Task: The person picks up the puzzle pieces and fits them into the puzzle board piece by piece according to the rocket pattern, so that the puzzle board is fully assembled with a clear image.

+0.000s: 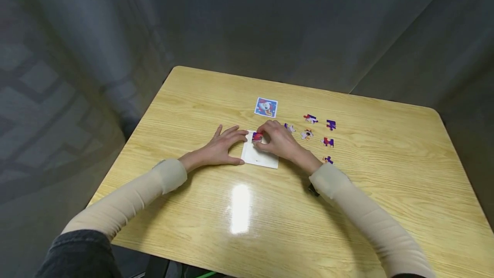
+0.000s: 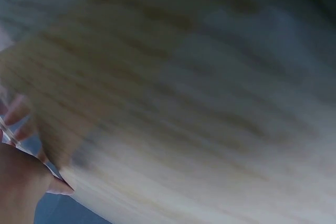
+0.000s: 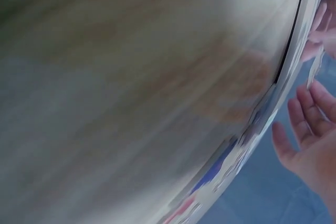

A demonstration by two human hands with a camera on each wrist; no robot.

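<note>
A flat white square puzzle tray (image 1: 259, 158) lies on the table in front of me. My left hand (image 1: 220, 147) is at its left side, thumb and fingers spread and fairly straight, fingertips right at the edge. With thumb and fingertips, my right hand (image 1: 279, 140) pinches a red and purple puzzle piece (image 1: 257, 137) over the tray's upper left part. In the right wrist view that right hand (image 3: 315, 135) has a thin piece (image 3: 315, 69) at its fingertips, seen nearly edge-on. The left wrist view shows mostly blurred table, with part of the left hand (image 2: 23, 179) at its lower left.
Several loose puzzle pieces lie right of the tray, among them a red and purple one (image 1: 328, 142), a purple one (image 1: 331, 125) and a white one (image 1: 307, 134). Behind the tray lies a square picture card (image 1: 266, 107). Grey curtains (image 1: 254, 25) hang beyond the wooden table (image 1: 386, 175).
</note>
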